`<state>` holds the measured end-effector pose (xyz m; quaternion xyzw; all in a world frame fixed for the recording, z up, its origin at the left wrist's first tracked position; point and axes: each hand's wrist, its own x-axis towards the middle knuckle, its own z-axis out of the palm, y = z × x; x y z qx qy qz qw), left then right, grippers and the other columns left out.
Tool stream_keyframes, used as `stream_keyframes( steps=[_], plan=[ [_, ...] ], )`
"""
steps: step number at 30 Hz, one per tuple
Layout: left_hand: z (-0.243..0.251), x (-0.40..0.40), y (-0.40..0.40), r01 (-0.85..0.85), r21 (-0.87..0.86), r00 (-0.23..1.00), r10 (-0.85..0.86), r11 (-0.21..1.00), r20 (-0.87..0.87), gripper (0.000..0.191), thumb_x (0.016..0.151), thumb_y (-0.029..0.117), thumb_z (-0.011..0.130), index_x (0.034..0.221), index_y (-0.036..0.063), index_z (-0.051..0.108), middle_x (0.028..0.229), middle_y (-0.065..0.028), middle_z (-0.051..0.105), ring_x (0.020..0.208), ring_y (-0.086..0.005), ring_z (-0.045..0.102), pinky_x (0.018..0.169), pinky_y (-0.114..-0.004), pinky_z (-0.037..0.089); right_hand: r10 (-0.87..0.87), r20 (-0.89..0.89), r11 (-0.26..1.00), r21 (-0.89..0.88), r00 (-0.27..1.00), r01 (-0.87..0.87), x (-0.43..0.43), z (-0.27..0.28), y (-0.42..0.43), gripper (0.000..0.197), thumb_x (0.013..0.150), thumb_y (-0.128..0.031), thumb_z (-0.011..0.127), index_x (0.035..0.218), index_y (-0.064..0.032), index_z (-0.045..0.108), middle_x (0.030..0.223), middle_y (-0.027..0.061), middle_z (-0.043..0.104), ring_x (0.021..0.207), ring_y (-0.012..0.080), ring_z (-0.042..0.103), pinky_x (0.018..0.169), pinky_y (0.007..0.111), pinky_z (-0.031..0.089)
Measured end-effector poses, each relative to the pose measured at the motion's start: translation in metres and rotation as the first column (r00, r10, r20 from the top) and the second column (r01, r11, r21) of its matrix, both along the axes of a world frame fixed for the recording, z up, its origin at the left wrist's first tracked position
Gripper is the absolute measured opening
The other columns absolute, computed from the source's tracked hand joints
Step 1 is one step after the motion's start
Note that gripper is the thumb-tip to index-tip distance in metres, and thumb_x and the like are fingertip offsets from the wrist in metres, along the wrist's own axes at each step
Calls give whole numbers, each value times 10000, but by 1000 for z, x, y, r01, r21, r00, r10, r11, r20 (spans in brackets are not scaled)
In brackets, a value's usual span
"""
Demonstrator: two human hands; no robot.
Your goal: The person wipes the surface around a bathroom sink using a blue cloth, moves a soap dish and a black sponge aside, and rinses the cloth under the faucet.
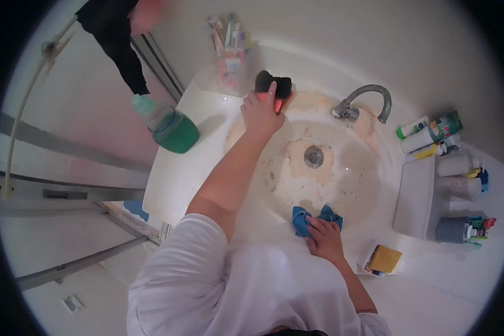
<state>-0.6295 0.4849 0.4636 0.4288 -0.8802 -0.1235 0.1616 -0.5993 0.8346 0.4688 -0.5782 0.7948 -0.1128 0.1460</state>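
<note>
My left hand (262,111) reaches to the back left of the white sink basin (361,180) and is closed on a brush with black bristles (273,84) and an orange-red handle. My right hand (327,241) holds a crumpled blue cloth (302,220) against the basin's near rim. Between the hands lies the basin, its surface worn and stained, with a metal drain (313,157) in it. A curved metal faucet (369,90) rises behind the drain.
A bottle of green liquid (174,130) stands on the left counter, near a clear holder of toothbrushes (231,69). At right are tubes and bottles (420,140), a white container (413,197), a grey cup (450,229) and a yellow sponge (385,258). Black cloth (122,54) hangs upper left.
</note>
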Motion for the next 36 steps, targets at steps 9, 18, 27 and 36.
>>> stream_keyframes(
  steps=[9, 18, 27, 36],
  plan=[
    [-3, -40, -17, -164, -1, 986, 164, 987, -8, 758, 683, 355, 614, 1343, 272, 251, 1236, -271, 330, 1110, -384, 359, 900, -475, 267, -50, -6, 996, -76, 999, 49, -1, 0, -2, 267, 690, -197, 612, 933, -89, 599, 1197, 7, 501, 1053, 193, 477, 832, 395, 350],
    [-5, -35, -32, 30, -80, 998, -34, 996, -48, 704, 724, 461, 559, 1339, 266, 276, 1243, -264, 323, 1124, -399, 335, 953, -479, 230, -46, 8, 994, -103, 999, 46, -4, 0, -3, 265, 690, -186, 620, 936, -91, 597, 1191, 4, 504, 1046, 191, 478, 808, 391, 356],
    [5, -50, -32, -68, 16, 996, 67, 998, 62, 683, 750, 579, 466, 1334, 264, 302, 1248, -269, 321, 1154, -398, 317, 952, -469, 228, -68, 7, 993, -97, 998, 68, -3, 3, -6, 258, 694, -182, 623, 932, -86, 592, 1172, 7, 514, 1035, 185, 484, 812, 375, 354],
    [11, -36, -30, -19, 23, 997, 17, 1000, 79, 904, 641, 487, 659, 1367, 301, 153, 1283, -254, 281, 1180, -375, 297, 947, -489, 224, -85, 84, 996, -12, 993, 86, -4, 6, -5, 314, 756, -193, 567, 1045, -72, 548, 1213, 23, 493, 1080, 214, 465, 897, 412, 337]
  ],
)
